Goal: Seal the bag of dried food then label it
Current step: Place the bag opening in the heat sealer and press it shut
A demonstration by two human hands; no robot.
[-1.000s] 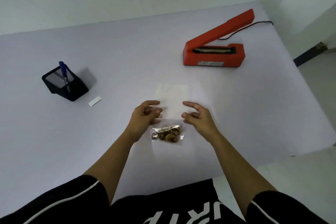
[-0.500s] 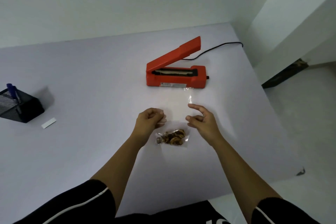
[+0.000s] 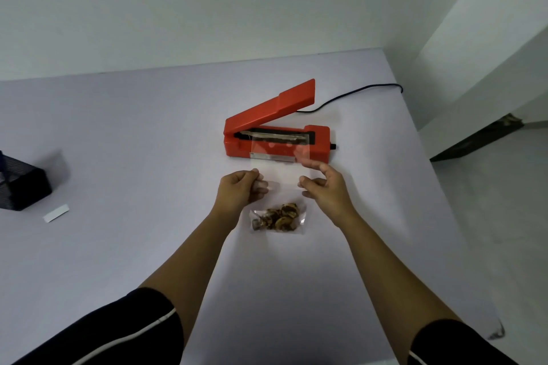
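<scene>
A clear plastic bag (image 3: 280, 175) with brown dried food (image 3: 280, 218) at its near end is held above the white table (image 3: 133, 142). My left hand (image 3: 241, 191) pinches the bag's left edge and my right hand (image 3: 323, 187) pinches its right edge. The bag's open far end overlaps the front of the red heat sealer (image 3: 277, 133), whose arm is raised. A small white label (image 3: 55, 212) lies on the table at the left.
A black mesh pen holder (image 3: 20, 187) stands at the far left edge of the view. The sealer's black cord (image 3: 355, 93) runs off the table's far right corner. The table's right edge drops to the floor.
Both hands have lifted the bag and carried it away from me, so its open end now reaches the sealer. The view has swung right and the pen holder has slid to the left edge.
</scene>
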